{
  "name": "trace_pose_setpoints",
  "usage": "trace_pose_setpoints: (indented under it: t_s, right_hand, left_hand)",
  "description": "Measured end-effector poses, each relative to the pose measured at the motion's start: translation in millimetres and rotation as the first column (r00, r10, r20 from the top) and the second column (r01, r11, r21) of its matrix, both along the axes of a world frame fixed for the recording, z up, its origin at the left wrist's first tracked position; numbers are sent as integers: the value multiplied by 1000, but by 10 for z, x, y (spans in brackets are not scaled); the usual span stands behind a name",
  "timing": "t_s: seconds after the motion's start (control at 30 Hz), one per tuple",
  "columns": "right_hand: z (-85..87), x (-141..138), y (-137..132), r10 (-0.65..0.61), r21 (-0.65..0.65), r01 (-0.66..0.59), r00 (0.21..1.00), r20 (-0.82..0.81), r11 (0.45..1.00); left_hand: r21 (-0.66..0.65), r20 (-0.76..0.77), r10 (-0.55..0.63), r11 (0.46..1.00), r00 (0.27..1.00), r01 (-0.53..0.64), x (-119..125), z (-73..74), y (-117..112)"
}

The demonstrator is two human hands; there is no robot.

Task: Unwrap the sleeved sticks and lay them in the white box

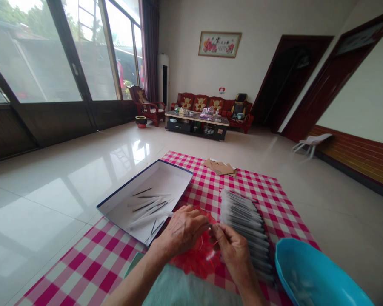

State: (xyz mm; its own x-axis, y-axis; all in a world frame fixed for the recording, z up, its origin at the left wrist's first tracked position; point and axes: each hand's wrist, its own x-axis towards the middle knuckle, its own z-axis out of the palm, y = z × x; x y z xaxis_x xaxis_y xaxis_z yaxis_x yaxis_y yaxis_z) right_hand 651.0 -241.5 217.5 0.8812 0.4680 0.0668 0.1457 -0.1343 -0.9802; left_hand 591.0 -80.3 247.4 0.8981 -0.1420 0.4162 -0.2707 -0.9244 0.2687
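My left hand point(187, 225) is closed around a pen point(170, 214), whose pale translucent barrel end pokes out on its left side. Thumb and fingers of my right hand point(231, 242) pinch a small dark piece at the pen's other end, where the two hands meet. Beneath both hands is a red, clear plastic dish point(199, 259) with a scalloped rim; its contents are mostly hidden. To the left, a shallow white box point(162, 172) with a blue edge holds loose white barrels and thin black rods. Right of the hands lies a row of translucent pens point(242, 216) with dark ends.
A blue basin point(325, 272) at the lower right holds blurred pale pieces. Flattened brown cardboard point(221, 167) lies at the far side of the pink checked cloth point(108, 242). Green fabric point(185, 289) is nearest me. Beyond are a coffee table point(196, 117) and a wooden sofa point(198, 102).
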Motion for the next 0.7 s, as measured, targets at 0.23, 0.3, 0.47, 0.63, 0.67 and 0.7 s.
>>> trace_pose_setpoints:
  t_s: [0.23,0.3,0.47,0.63,0.67,0.7]
  right_hand:
    - [-21,7,30,63,124,-57,997,-44,991]
    - [-9,-7,38,64,121,-58,997,-49,991]
    - [13,-41,29,-12,-53,18,994,113,998]
    - [-17,-19,36,19,31,-21,999,40,999]
    - [-20,-14,40,38,67,-38,999,6,997]
    - [-20,-12,45,57,99,-54,998,-26,994]
  left_hand:
    - [3,-12,16,1000,1000,-16,-6,-12,8]
    - [9,-16,20,1000,1000,-19,-8,-5,1]
    - [23,-34,1,1000,999,0,-18,19,-11]
    - [6,-45,5,1000,999,-5,-19,-7,14]
    - [5,-44,7,1000,999,-7,-16,-14,17]
    - [7,-43,9,1000,999,-9,-13,-21,18]
